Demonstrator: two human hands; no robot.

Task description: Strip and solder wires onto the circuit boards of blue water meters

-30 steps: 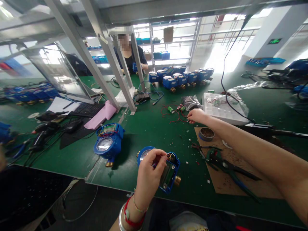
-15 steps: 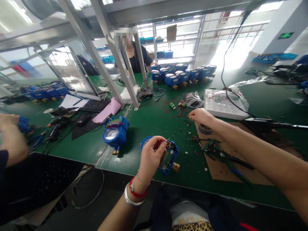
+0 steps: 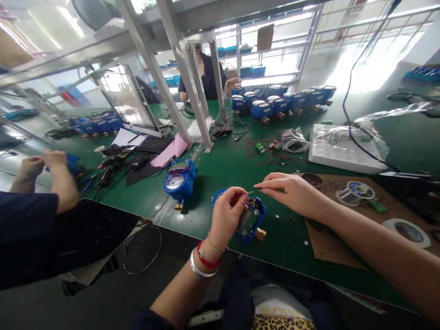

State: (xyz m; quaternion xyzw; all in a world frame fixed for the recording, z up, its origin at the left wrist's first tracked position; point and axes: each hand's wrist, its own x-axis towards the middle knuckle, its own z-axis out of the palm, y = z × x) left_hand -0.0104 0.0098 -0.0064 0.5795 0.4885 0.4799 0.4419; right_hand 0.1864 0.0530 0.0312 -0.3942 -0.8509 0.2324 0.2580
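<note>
Over an open blue meter (image 3: pixel 252 222) lying on the green bench (image 3: pixel 216 172), your left hand (image 3: pixel 227 208) is pinching what looks like a pale wire (image 3: pixel 250 192), while your right hand (image 3: pixel 292 191) is holding its fingertips too close together to tell whether they are gripping anything. A sideways tug could be straining the wire's connection or pulling it from so fine a pinch. Your right hand, earlier reaching toward the red-wired parts (image 3: pixel 276 145), is now hovering beside the meter.

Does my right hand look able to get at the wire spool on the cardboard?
Probably yes: the wire spool lies uncovered on the cardboard, and nothing tall stands between it and the right hand.
</note>
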